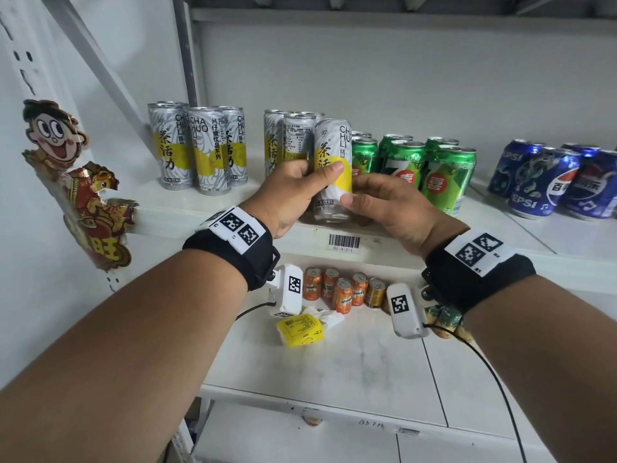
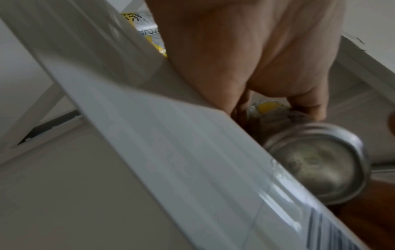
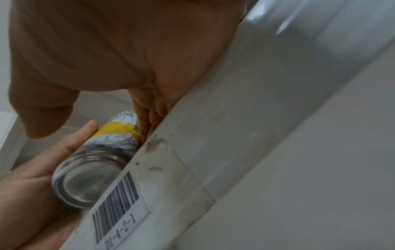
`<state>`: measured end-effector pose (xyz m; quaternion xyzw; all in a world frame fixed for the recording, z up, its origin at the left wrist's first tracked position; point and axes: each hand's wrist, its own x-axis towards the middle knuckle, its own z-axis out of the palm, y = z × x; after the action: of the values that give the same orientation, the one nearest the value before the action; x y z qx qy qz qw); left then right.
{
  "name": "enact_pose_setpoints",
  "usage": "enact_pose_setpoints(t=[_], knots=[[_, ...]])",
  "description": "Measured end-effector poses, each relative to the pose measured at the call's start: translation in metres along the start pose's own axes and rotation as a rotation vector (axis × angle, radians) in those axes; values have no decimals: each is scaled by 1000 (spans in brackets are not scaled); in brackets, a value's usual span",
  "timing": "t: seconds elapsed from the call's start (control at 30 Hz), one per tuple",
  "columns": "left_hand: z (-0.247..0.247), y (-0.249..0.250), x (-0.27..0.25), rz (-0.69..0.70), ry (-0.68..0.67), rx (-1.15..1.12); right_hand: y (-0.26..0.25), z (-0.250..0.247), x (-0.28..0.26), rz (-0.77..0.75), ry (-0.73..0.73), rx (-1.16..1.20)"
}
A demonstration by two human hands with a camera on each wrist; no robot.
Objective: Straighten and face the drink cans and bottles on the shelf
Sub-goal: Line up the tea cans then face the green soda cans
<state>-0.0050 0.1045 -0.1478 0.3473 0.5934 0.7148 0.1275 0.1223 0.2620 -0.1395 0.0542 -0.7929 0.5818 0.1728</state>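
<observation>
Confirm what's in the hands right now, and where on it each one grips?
One white-and-yellow tea can, held by both hands. The left hand wraps its middle, thumb across the front label; the right hand grips the lower part, near the base.

- A bare strip of shelf (image 1: 253,182) lies at centre-left of the head view, between the left tea cans (image 1: 197,150) and the middle cluster (image 1: 290,142).
- Green cans (image 1: 430,168) stand just right of the held can (image 1: 334,168), closing that side.
- A wider gap at right separates them from the blue cans (image 1: 547,182).
- The shelf's front lip (image 1: 344,243) blocks approach from below.
</observation>
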Motion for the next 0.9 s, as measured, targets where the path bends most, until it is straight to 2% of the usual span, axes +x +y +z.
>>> enact_pose_setpoints(t=[0.17, 0.5, 0.77, 0.9], knots=[[2, 3, 0, -28, 17, 28, 5, -5, 1, -40, -44, -48], [2, 3, 0, -35, 1, 0, 8, -5, 3, -50, -16, -69], [2, 3, -7, 41, 7, 23, 5, -2, -1, -31, 5, -178], [1, 10, -11, 62, -15, 56, 0, 3, -4, -59, 80, -170]])
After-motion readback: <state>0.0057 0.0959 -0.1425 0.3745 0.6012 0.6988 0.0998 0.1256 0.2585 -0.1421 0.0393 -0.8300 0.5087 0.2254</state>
